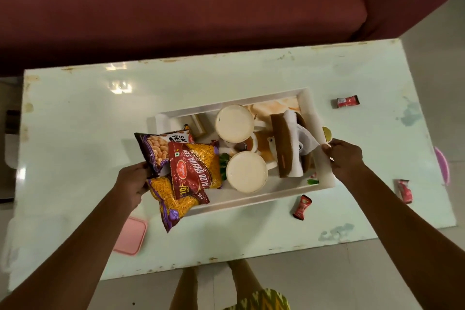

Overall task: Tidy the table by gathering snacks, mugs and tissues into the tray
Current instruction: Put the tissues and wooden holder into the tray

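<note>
A white rectangular tray sits on the pale table. Inside it are two white mugs, a brown tissue holder with white tissues and snack packets: a purple peanut bag, a red sev packet and a yellow sev bag hanging over the left end. My left hand grips the tray's left end under the packets. My right hand grips the tray's right rim.
Three small red sachets lie loose on the table: far right, near the front rim and at the right edge. A pink lid lies front left. A maroon sofa stands beyond the table.
</note>
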